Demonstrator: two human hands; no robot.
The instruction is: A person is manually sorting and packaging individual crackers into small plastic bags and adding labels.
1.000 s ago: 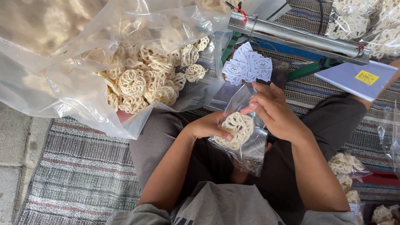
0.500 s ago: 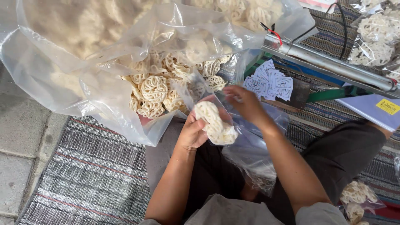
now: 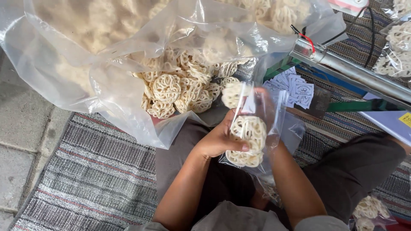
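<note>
A grey and red striped woven mat (image 3: 85, 171) covers the floor, with grey paving slabs (image 3: 21, 119) along its left edge. At upper right a long metal bar (image 3: 355, 72) with red and black wires (image 3: 308, 40) lies across a green frame (image 3: 364, 105). A stack of small white printed labels (image 3: 295, 87) sits just beside it. Filled clear packets of crackers (image 3: 396, 47) rest at the top right corner, another packet (image 3: 370, 211) at the bottom right, and a pale blue notebook (image 3: 391, 122) with a yellow sticker lies at the right edge
</note>
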